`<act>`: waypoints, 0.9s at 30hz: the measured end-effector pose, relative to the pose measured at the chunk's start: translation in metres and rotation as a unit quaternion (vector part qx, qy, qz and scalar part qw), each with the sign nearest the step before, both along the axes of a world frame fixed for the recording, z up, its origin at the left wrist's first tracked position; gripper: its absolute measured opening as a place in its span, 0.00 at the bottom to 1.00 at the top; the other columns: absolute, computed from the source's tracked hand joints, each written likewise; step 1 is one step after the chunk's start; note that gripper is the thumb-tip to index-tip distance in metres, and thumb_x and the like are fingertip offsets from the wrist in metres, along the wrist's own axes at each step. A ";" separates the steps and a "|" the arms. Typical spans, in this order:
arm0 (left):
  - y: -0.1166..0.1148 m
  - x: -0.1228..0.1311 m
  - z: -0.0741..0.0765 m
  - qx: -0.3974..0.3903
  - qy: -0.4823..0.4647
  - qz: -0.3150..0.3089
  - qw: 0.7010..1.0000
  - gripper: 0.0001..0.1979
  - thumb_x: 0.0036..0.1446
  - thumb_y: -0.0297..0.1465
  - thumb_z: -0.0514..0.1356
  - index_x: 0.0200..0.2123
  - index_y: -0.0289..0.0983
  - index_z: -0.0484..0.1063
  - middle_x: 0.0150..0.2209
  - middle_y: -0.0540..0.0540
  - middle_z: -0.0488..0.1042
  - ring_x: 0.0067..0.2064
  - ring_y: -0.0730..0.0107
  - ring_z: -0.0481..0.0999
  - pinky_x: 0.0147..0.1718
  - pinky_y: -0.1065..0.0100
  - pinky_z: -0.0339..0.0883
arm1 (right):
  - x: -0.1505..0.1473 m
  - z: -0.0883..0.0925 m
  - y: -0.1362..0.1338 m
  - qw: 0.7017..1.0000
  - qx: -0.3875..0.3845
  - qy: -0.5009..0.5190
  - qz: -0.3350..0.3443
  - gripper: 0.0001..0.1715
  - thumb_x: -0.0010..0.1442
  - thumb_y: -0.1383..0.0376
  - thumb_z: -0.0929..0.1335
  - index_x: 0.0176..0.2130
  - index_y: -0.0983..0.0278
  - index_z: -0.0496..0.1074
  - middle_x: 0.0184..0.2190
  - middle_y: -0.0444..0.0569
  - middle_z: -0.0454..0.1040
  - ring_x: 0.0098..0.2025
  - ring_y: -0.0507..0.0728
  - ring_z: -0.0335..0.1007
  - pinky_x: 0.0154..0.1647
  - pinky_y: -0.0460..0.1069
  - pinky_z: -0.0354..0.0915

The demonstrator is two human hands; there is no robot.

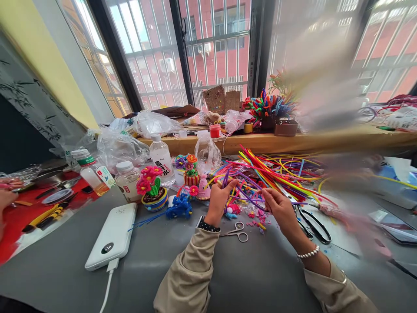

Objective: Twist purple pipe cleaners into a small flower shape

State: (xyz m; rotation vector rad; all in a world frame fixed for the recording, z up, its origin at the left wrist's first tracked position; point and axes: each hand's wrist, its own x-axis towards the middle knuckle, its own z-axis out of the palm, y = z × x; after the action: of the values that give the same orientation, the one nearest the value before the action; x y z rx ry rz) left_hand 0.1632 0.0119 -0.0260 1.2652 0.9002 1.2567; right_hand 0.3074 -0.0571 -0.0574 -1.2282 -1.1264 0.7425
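Note:
My left hand (221, 198) is closed on a small bunch of purple pipe cleaners (226, 177), whose ends stick up above the fingers. With thumb and fingertips, my right hand (278, 208) pinches a purple strand; loose purple lengths stretch between both hands. Below my left hand lie small silver scissors (239, 231), and black-handled scissors (314, 226) rest beside my right wrist. Behind the hands spreads a heap of coloured pipe cleaners (267, 169). A pink figure (203, 187), a blue fuzzy piece (179, 206) and a potted pipe-cleaner flower (156, 199) stand left.
A white power bank (112, 230) with a cable lies at left. Bottles (161, 158) and plastic bags (153, 124) stand behind it. Another person's hand (6, 200) shows over a red surface at far left. A grey blur covers part of the right side, near a phone (397, 228).

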 end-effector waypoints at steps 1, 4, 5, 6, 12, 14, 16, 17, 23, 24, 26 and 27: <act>0.000 0.000 0.000 -0.002 -0.001 0.006 1.000 0.14 0.37 0.38 0.63 0.25 0.31 0.74 0.14 0.54 0.65 0.14 0.85 0.52 0.14 0.75 0.47 | 0.001 0.000 0.000 1.000 -0.005 -0.018 -0.002 0.19 0.52 0.52 0.61 0.34 0.64 0.69 0.15 0.38 0.53 0.18 0.49 0.51 0.18 0.45 0.53; 0.000 0.000 0.001 -0.001 -0.018 0.021 1.000 0.13 0.36 0.36 0.63 0.25 0.32 0.74 0.17 0.51 0.69 0.16 0.83 0.58 0.16 0.75 0.51 | 0.002 -0.001 0.001 0.997 -0.019 -0.071 -0.006 0.20 0.52 0.52 0.61 0.33 0.65 0.70 0.16 0.40 0.55 0.18 0.49 0.51 0.17 0.44 0.51; 0.001 0.000 0.002 -0.001 -0.027 0.025 0.999 0.12 0.36 0.35 0.64 0.25 0.32 0.74 0.19 0.50 0.71 0.17 0.81 0.61 0.17 0.75 0.54 | 0.002 -0.002 0.001 0.996 -0.022 -0.084 -0.006 0.21 0.52 0.51 0.61 0.33 0.65 0.70 0.16 0.40 0.56 0.18 0.49 0.51 0.17 0.45 0.50; 0.001 -0.001 0.002 -0.002 -0.035 0.027 0.999 0.12 0.36 0.34 0.64 0.26 0.32 0.74 0.21 0.49 0.73 0.19 0.80 0.64 0.18 0.75 0.56 | 0.003 -0.002 0.001 0.995 -0.024 -0.092 -0.005 0.21 0.52 0.51 0.61 0.32 0.65 0.70 0.16 0.41 0.56 0.18 0.49 0.51 0.17 0.45 0.50; 0.004 -0.003 0.001 -0.002 -0.052 0.031 0.998 0.18 0.35 0.31 0.65 0.35 0.34 0.72 0.22 0.50 0.73 0.24 0.75 0.70 0.22 0.74 0.61 | 0.006 -0.005 0.002 0.998 -0.010 -0.065 -0.005 0.19 0.52 0.52 0.61 0.33 0.64 0.69 0.16 0.39 0.56 0.18 0.49 0.50 0.17 0.44 0.49; 0.004 -0.003 0.000 0.004 -0.049 0.027 0.998 0.18 0.35 0.31 0.64 0.34 0.34 0.72 0.23 0.50 0.73 0.25 0.74 0.70 0.23 0.74 0.62 | 0.007 -0.005 0.002 0.998 -0.010 -0.062 -0.007 0.18 0.52 0.53 0.61 0.33 0.64 0.69 0.16 0.39 0.56 0.18 0.49 0.50 0.17 0.44 0.49; 0.003 -0.003 0.001 0.008 -0.046 0.022 0.999 0.16 0.36 0.32 0.64 0.33 0.33 0.73 0.24 0.49 0.74 0.26 0.73 0.71 0.23 0.74 0.62 | 0.007 -0.005 0.002 0.997 -0.015 -0.076 -0.001 0.18 0.52 0.53 0.61 0.32 0.64 0.69 0.16 0.40 0.56 0.18 0.49 0.51 0.17 0.44 0.50; 0.003 -0.002 0.001 0.007 -0.046 0.021 0.999 0.15 0.36 0.32 0.64 0.32 0.33 0.73 0.25 0.48 0.74 0.26 0.73 0.71 0.23 0.74 0.62 | 0.007 -0.004 0.002 0.996 -0.018 -0.085 0.004 0.18 0.53 0.53 0.61 0.32 0.65 0.69 0.16 0.40 0.56 0.18 0.49 0.51 0.18 0.44 0.50; 0.002 -0.001 0.002 0.003 -0.033 0.036 0.999 0.08 0.36 0.31 0.64 0.23 0.33 0.73 0.23 0.48 0.73 0.27 0.73 0.71 0.25 0.73 0.63 | 0.007 -0.007 0.003 0.989 -0.024 -0.147 0.007 0.21 0.54 0.53 0.60 0.34 0.66 0.71 0.16 0.41 0.59 0.19 0.50 0.55 0.19 0.45 0.54; 0.003 -0.001 0.001 0.003 -0.028 0.041 0.999 0.08 0.36 0.31 0.64 0.22 0.33 0.72 0.22 0.49 0.73 0.26 0.73 0.70 0.25 0.73 0.63 | 0.008 -0.007 0.003 0.987 -0.017 -0.160 0.000 0.21 0.54 0.53 0.60 0.35 0.66 0.71 0.17 0.42 0.62 0.20 0.51 0.58 0.20 0.45 0.56; 0.005 -0.002 0.000 0.006 -0.020 0.053 0.998 0.08 0.36 0.31 0.64 0.22 0.33 0.72 0.21 0.49 0.72 0.26 0.73 0.70 0.25 0.73 0.63 | 0.010 -0.008 0.004 0.980 0.010 -0.196 -0.017 0.21 0.55 0.53 0.60 0.38 0.65 0.70 0.24 0.47 0.67 0.26 0.53 0.63 0.25 0.46 0.61; 0.006 -0.003 -0.001 0.010 -0.019 0.062 0.998 0.09 0.36 0.32 0.64 0.23 0.33 0.72 0.21 0.49 0.72 0.26 0.73 0.70 0.25 0.73 0.63 | 0.011 -0.008 0.005 0.975 0.027 -0.221 -0.029 0.22 0.54 0.53 0.60 0.41 0.65 0.69 0.29 0.49 0.68 0.30 0.54 0.65 0.28 0.47 0.63</act>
State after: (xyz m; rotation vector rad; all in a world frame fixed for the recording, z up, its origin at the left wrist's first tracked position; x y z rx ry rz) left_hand 0.1603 0.0176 -0.0273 1.2114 0.9522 1.3848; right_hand 0.3181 -0.0525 -0.0652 -1.4125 -1.4537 0.3977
